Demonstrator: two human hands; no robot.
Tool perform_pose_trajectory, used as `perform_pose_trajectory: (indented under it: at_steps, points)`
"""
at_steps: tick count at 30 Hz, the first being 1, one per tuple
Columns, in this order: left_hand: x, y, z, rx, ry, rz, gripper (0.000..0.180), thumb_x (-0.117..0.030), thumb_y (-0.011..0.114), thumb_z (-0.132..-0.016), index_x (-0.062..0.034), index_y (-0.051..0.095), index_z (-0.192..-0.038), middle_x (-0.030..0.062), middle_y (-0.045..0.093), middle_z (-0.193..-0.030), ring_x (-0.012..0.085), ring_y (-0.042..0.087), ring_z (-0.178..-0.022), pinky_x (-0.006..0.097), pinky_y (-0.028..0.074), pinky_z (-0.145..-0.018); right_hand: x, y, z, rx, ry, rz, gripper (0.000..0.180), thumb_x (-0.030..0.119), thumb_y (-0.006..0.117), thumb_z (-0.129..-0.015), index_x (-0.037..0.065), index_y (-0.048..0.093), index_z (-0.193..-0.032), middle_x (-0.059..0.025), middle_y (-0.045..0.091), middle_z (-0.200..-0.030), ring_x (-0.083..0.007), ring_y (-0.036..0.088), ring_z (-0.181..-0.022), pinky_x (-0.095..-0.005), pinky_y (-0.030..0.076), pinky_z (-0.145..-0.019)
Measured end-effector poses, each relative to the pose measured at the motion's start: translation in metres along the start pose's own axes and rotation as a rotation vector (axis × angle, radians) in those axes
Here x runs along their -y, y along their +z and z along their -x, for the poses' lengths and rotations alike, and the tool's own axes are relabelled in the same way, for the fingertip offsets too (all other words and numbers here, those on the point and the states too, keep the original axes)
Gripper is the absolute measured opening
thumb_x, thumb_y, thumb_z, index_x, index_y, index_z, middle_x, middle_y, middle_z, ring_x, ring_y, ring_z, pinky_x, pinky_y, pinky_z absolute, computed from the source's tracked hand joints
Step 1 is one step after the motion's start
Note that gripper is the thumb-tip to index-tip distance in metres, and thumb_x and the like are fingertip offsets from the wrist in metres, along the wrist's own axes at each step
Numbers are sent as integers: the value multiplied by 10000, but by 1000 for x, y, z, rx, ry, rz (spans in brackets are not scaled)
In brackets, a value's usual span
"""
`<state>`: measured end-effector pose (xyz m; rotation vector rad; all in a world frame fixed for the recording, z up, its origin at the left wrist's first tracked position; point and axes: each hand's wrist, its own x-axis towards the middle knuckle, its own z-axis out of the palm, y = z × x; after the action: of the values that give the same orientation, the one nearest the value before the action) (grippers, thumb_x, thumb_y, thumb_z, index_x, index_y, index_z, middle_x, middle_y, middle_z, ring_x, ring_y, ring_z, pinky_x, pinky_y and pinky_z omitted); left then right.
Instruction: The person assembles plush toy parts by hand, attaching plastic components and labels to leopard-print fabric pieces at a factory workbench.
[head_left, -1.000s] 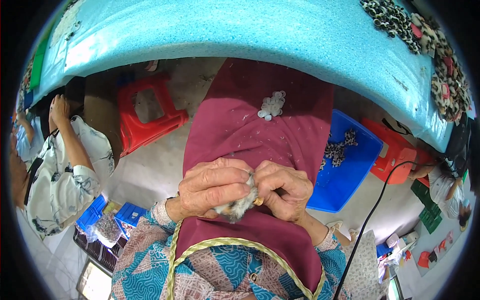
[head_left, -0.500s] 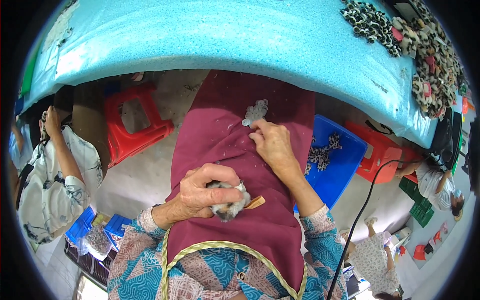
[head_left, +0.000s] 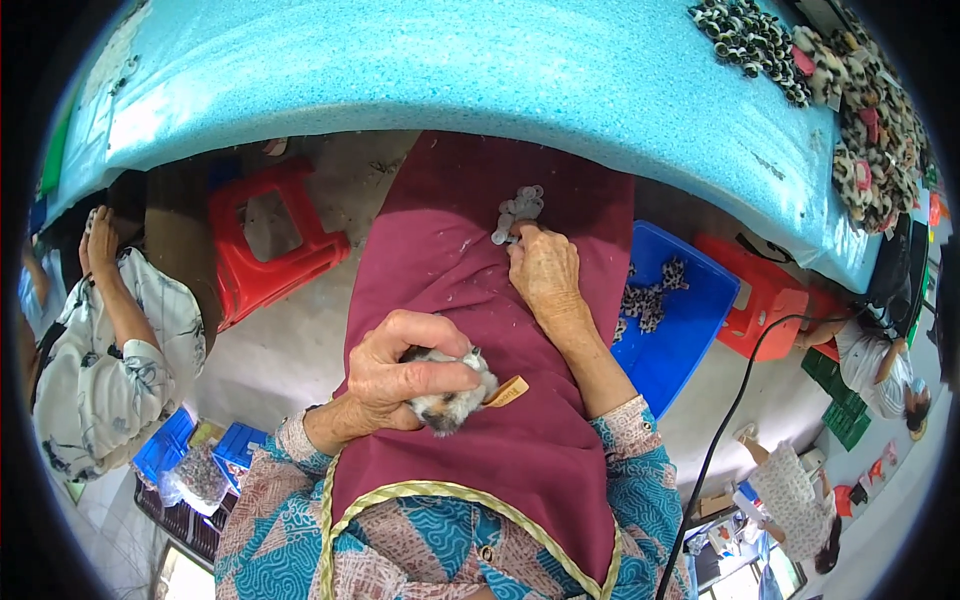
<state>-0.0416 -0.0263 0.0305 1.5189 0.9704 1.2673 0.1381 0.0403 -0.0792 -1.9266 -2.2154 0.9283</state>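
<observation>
My left hand (head_left: pixel 388 372) is closed around a small furry plush piece (head_left: pixel 452 402), white and grey with dark and tan patches. A tan fabric label (head_left: pixel 511 391) sticks out from its right side. Farther up my lap, my right hand (head_left: pixel 546 272) reaches to a small heap of clear plastic discs (head_left: pixel 523 203) lying on the maroon apron (head_left: pixel 430 245). The fingers of that hand are bent together at the heap's near edge. Their tips are partly hidden, so anything pinched there cannot be made out.
A turquoise table (head_left: pixel 420 75) curves across the far side, with black-and-white small parts (head_left: pixel 750 45) and spotted plush pieces (head_left: pixel 870 150) at its right. A blue bin (head_left: pixel 685 320) with spotted pieces stands right of my lap. Red stools (head_left: pixel 265 285), a black cable (head_left: pixel 735 400) and other people (head_left: pixel 130 350) surround me.
My right hand has moved slightly farther into the disc heap, its fingers curling downward. The plush piece in my left hand has turned a little, showing more of its furry front.
</observation>
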Motion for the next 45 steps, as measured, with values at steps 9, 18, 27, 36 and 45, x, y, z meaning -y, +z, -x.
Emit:
perform_pose_trajectory:
  at_steps: [9,18,27,36,45]
  points:
    - [4,-5,0,33,5,-40,185,-162,676,-714,-65,682,-871,109,553,-922,219,584,-810,316,520,-675,-2,-7,-1,29,7,-34,183,165,667,-691,87,657,-856,-161,621,-770,-334,608,-721,-430,483,-659]
    - [6,0,-4,50,3,44,217,-224,600,-789,-45,685,-879,114,546,-923,220,585,-809,312,516,-675,-8,-51,20,16,133,-700,181,-9,714,-617,10,637,-780,-55,606,-761,-75,550,-567,-219,431,-509]
    - [7,2,-2,90,-7,-16,235,-244,589,-803,-43,684,-879,108,545,-918,216,590,-804,299,510,-660,-7,-62,39,90,126,-735,124,-23,695,-689,-10,577,-724,-22,588,-713,-50,528,-577,-176,429,-520]
    - [4,6,-5,91,-32,-9,196,-101,695,-680,-55,686,-870,104,537,-939,206,579,-814,284,499,-647,43,-90,55,-17,-317,-808,136,-41,670,-665,15,632,-784,-87,628,-765,-176,616,-692,-250,482,-586]
    - [2,3,-8,74,-37,-117,273,-32,720,-618,-64,684,-886,95,509,-958,157,549,-792,247,471,-629,45,-93,57,140,-431,-940,293,-131,552,-682,3,607,-937,-127,625,-825,-232,634,-754,-293,504,-631]
